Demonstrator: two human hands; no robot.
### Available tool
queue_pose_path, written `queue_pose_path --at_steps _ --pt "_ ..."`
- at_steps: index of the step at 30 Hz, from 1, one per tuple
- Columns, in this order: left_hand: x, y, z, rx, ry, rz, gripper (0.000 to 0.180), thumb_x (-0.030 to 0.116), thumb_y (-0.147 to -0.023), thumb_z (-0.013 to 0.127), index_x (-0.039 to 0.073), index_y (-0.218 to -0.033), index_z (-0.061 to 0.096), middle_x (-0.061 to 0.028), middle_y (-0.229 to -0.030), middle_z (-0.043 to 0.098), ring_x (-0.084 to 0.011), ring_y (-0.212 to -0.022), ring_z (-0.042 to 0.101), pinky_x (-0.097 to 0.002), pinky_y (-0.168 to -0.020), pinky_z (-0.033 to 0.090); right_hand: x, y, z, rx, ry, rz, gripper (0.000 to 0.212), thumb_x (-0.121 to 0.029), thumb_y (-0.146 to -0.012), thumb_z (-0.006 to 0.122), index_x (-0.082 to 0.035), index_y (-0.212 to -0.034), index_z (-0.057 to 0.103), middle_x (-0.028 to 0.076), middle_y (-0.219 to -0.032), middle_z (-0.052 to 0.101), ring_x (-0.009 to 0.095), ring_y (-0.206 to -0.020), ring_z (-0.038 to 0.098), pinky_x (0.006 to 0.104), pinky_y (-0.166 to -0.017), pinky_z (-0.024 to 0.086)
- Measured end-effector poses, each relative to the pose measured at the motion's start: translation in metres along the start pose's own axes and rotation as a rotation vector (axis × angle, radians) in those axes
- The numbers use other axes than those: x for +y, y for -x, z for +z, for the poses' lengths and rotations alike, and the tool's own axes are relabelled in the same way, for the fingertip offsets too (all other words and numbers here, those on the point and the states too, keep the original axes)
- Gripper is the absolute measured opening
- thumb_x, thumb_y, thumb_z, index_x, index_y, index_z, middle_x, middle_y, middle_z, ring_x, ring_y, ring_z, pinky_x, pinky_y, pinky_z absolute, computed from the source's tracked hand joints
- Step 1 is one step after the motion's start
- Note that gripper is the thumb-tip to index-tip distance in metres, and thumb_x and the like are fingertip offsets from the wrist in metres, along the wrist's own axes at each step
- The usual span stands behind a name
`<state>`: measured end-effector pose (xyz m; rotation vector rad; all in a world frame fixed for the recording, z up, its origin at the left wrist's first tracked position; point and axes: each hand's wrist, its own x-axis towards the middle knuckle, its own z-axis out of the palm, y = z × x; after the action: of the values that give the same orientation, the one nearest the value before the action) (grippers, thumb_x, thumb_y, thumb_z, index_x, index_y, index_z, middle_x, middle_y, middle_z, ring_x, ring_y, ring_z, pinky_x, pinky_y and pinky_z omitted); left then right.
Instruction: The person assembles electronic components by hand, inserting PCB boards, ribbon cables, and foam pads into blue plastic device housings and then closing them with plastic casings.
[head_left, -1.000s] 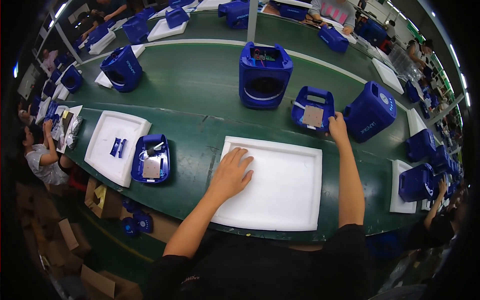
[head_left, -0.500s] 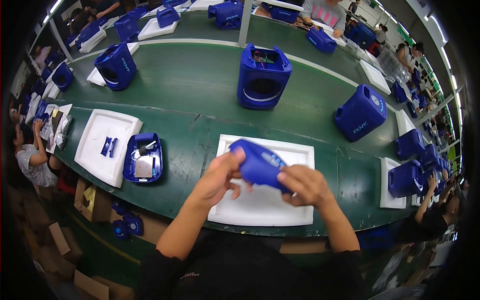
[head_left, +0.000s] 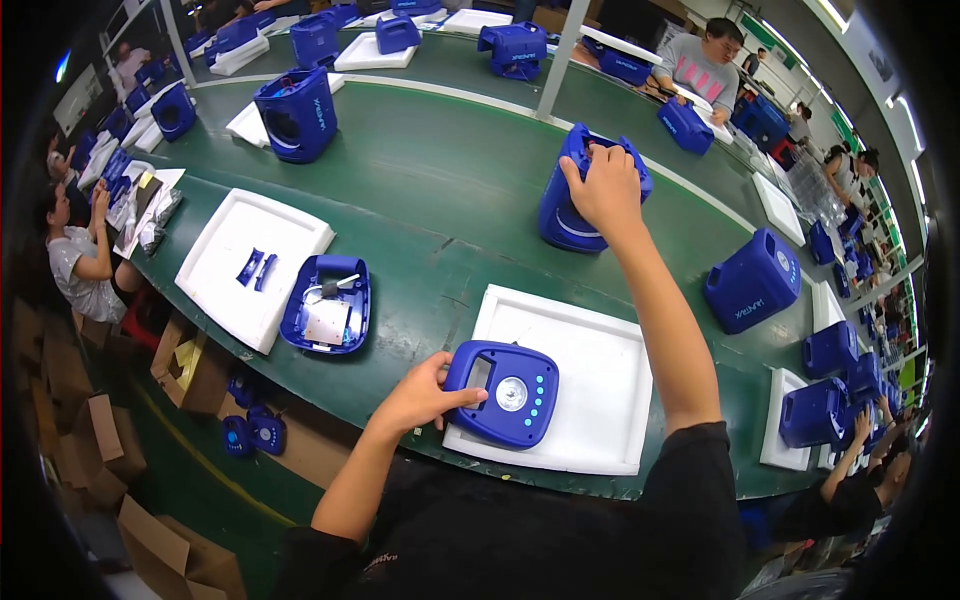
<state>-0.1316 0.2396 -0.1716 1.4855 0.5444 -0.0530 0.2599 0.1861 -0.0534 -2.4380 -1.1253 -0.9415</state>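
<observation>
A flat blue cover (head_left: 510, 425), with a handle opening, a round clear centre and a row of pale dots, faces up over the left part of a white foam tray (head_left: 625, 458). My left hand (head_left: 425, 395) grips its left side, the thumb at the handle opening. Farther off, my right arm reaches across the bench to a tall blue housing (head_left: 560, 220) that is open at the top. My right hand (head_left: 605, 185) is closed over its upper rim. The fingertips go down inside the housing, partly hidden.
To the left, a blue shell with parts inside (head_left: 328, 325) stands beside another foam tray (head_left: 225, 290) carrying two small blue pieces (head_left: 262, 270). A closed blue housing (head_left: 752, 285) is at the right. Cardboard boxes (head_left: 105, 440) sit on the floor. Other people work along the line.
Both hands held the blue cover in the air. Now it is lower at the tray, its face turned up, in my left hand alone. My right hand has moved away to the open housing.
</observation>
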Motion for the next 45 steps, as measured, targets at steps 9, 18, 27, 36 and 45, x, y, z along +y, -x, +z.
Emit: queue_pose_path --at_steps 9,18,27,36,45 --pt "0.011 0.0 0.004 0.149 -0.318 0.03 0.061 0.046 -0.101 0.078 -0.004 -0.13 0.055 -0.0199 -0.09 0.078 -0.0326 -0.071 0.075 -0.0451 -0.066 0.059 0.016 -0.032 0.014 -0.336 0.015 0.239 0.061 -0.05 -0.095 0.079 0.008 -0.115 0.073 0.032 -0.121 0.075 0.046 -0.112 0.076 0.0553 -0.098 0.06" --pt "0.011 0.036 -0.025 0.071 -0.269 0.48 0.049 0.034 -0.105 0.076 -0.001 -0.135 0.059 -0.0185 -0.106 0.075 -0.0285 -0.094 0.075 -0.0401 -0.082 0.058 0.047 0.059 -0.18 -0.347 -0.468 -0.06 0.054 -0.035 -0.094 0.085 0.0 -0.131 0.068 0.021 -0.122 0.071 0.038 -0.113 0.069 0.0438 -0.103 0.053" --pt "0.013 0.107 -0.037 -0.044 0.129 0.663 0.069 0.045 -0.094 0.087 -0.006 -0.127 0.056 -0.0154 -0.104 0.069 -0.0194 -0.086 0.068 -0.0291 -0.076 0.057 0.0 0.189 -0.305 -0.529 -0.491 -0.409 0.056 -0.018 -0.079 0.094 -0.004 -0.128 0.07 0.013 -0.119 0.07 0.037 -0.108 0.064 0.0473 -0.1 0.048" --pt "0.042 0.116 0.022 0.048 0.036 0.87 0.062 0.052 -0.093 0.088 -0.001 -0.101 0.056 -0.0184 -0.078 0.072 -0.021 -0.062 0.068 -0.0294 -0.057 0.054 0.009 0.23 -0.307 -0.447 -0.647 -0.257 0.036 -0.022 -0.088 0.089 -0.008 -0.119 0.078 0.007 -0.107 0.078 0.026 -0.099 0.071 0.0423 -0.096 0.05" --pt "0.087 0.12 0.028 -0.204 -0.409 1.029 0.032 0.024 -0.066 0.087 0.003 -0.085 0.072 -0.0099 -0.083 0.068 -0.0265 -0.059 0.066 -0.034 -0.051 0.051 -0.05 0.285 -0.252 -1.371 -1.675 0.329 0.046 -0.03 -0.122 0.05 -0.007 -0.161 0.055 0.008 -0.116 0.079 0.015 -0.098 0.073 0.0306 -0.086 0.057"
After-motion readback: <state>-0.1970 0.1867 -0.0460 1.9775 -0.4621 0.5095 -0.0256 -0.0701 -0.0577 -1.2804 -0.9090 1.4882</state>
